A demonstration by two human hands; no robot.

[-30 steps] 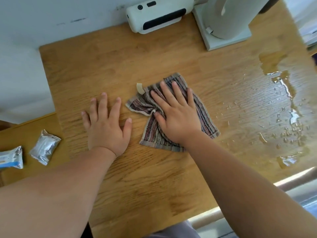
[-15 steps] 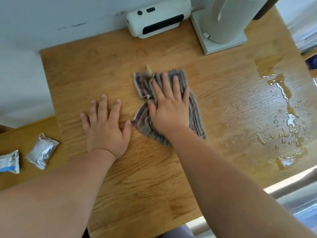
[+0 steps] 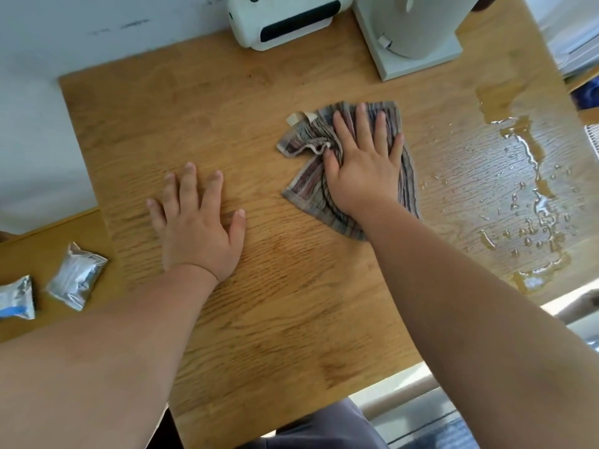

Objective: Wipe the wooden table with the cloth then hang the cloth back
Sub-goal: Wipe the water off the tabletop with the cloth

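Near the middle of the wooden table point(image 3: 259, 319), a little toward its far edge, the striped cloth point(image 3: 308, 186) lies bunched under the right hand point(image 3: 363, 170), whose fingers are spread flat and pressing down rather than gripping, seemingly so the whole palm can drive the fabric toward the spilled water point(image 3: 531, 189) along the right edge. Toward the left edge the left hand point(image 3: 197, 228) rests palm-down on bare wood, open and holding nothing, likely as a brace; both forearms reach forward from the near edge.
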